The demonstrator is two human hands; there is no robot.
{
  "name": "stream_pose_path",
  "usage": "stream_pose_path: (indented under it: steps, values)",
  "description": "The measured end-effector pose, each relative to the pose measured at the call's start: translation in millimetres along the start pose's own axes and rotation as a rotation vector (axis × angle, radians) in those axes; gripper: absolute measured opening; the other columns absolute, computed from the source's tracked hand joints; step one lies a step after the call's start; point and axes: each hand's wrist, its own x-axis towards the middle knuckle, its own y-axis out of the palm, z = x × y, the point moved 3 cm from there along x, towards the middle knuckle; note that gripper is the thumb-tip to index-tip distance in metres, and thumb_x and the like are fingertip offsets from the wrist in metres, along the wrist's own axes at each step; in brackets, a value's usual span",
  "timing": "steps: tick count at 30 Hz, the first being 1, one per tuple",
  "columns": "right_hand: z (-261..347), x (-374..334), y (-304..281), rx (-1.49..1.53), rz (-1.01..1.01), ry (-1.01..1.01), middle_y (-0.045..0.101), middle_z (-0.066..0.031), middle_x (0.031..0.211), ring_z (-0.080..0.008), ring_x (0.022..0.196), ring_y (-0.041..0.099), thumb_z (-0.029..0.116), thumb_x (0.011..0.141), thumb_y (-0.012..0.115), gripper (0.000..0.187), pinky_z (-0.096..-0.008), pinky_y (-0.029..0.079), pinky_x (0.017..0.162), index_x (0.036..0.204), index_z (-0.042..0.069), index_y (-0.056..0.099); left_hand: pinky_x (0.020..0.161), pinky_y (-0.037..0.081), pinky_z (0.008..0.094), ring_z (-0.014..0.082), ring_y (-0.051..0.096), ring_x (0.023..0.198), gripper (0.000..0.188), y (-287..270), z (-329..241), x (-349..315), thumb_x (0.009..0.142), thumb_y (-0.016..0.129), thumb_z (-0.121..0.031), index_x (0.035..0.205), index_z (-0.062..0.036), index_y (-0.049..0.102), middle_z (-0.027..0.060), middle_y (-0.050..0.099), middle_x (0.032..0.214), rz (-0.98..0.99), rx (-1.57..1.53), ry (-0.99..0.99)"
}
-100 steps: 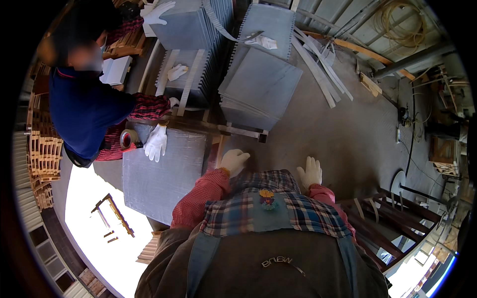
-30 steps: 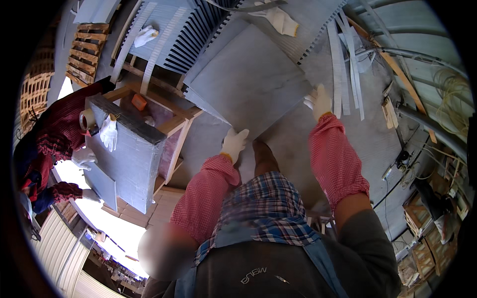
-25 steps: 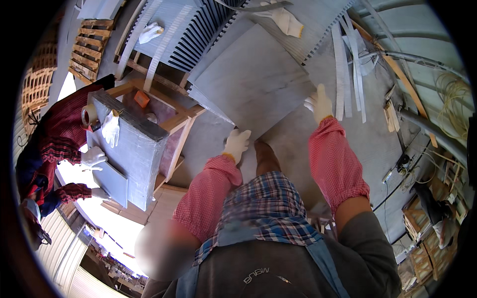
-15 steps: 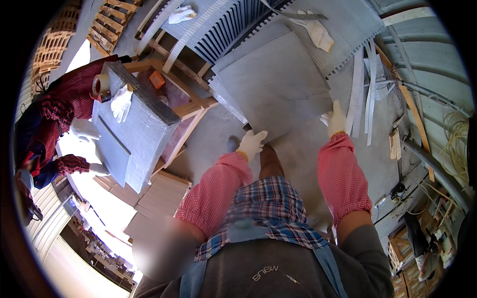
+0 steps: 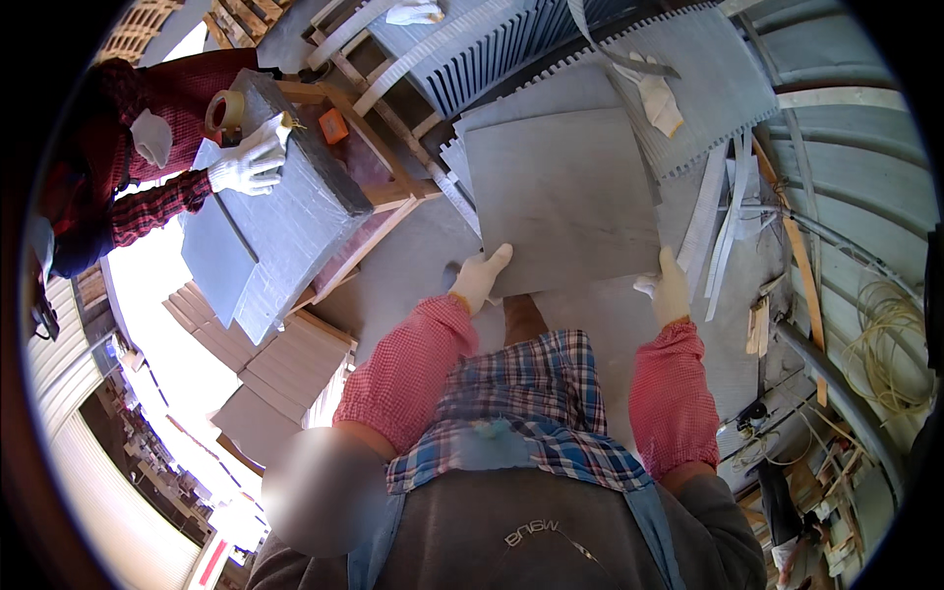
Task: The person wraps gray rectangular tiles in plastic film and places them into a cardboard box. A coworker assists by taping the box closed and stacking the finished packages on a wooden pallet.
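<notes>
A flat grey rectangular sheet [image 5: 568, 197] spans the space between my hands, its far part lying over other sheets [image 5: 551, 95]. My left hand [image 5: 479, 277], in a white glove, grips its near left corner, with the thumb on top. At the near right corner, my gloved right hand [image 5: 668, 287] holds the edge with the thumb up; its fingers are partly hidden under the sheet. Beyond the sheet to the right, a loose white glove [image 5: 658, 102] rests on a stack of notched-edge sheets [image 5: 708, 79], close to a curved grey strip [image 5: 644, 67].
At left, a co-worker's gloved hand [image 5: 246, 162] is over a wrapped block [image 5: 305, 211] with a tape roll [image 5: 225, 110]. An orange box [image 5: 333, 126] sits in a wooden frame. Long metal strips [image 5: 723, 211] and coiled cable [image 5: 890, 354] are at right; cardboard [image 5: 285, 364] lies lower left.
Both hands now grip the sheet's near corners, and it has come toward me, squared up and shifted off the sheets beneath. The co-worker's hand has moved onto the block by the loose glove.
</notes>
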Motion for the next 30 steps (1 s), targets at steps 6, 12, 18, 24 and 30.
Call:
stream_pose_path:
  steps: [6,12,18,24,30]
  values:
    - [28,-26,0,0.29,-0.02,0.097,0.067,-0.0264,0.113,-0.0309,0.093,0.07,0.05,0.105,0.054,0.069,-0.0331,0.06,0.081,0.136,-0.011,0.051,0.072,0.061,0.0404,0.0313,0.066,0.105,0.081,-1,10,2,0.102,0.046,-0.064,0.138,0.0086,0.054,0.0178,0.066,0.122,-0.086,-0.028,0.064]
    - [39,-30,4,-0.197,0.118,-0.137,0.067,-0.0214,0.109,-0.0274,0.093,0.069,0.039,0.102,0.058,0.061,-0.035,0.061,0.081,0.139,-0.009,0.051,0.073,0.062,0.0423,0.033,0.066,0.108,0.085,3,1,-8,0.101,0.041,-0.068,0.138,0.0073,0.055,0.0194,0.065,0.123,-0.148,-0.022,0.017]
    - [46,-14,-2,-0.055,0.166,0.056,0.066,-0.0214,0.115,-0.0282,0.095,0.069,0.045,0.103,0.057,0.062,-0.0416,0.062,0.079,0.143,-0.002,0.047,0.077,0.062,0.0518,0.0398,0.067,0.111,0.082,-3,7,-4,0.099,0.047,-0.067,0.14,0.003,0.055,0.0205,0.065,0.129,-0.159,-0.072,-0.002]
    - [97,0,47,-0.066,0.421,0.153,0.065,-0.0145,0.132,-0.0295,0.114,0.067,0.034,0.1,0.067,0.056,-0.041,0.057,0.097,0.14,-0.003,0.054,0.072,0.061,0.0486,0.0406,0.07,0.101,0.082,-6,-8,-28,0.097,0.053,-0.065,0.132,0.009,0.06,0.0221,0.067,0.124,-0.23,-0.044,-0.03]
    - [100,1,60,-0.106,0.484,0.121,0.068,-0.0141,0.128,-0.0271,0.109,0.07,0.038,0.101,0.066,0.054,-0.0374,0.057,0.094,0.139,0.0,0.056,0.067,0.06,0.042,0.0335,0.072,0.092,0.08,-17,-15,-48,0.091,0.066,-0.064,0.124,0.0082,0.065,0.0187,0.07,0.114,-0.208,-0.041,0.122]
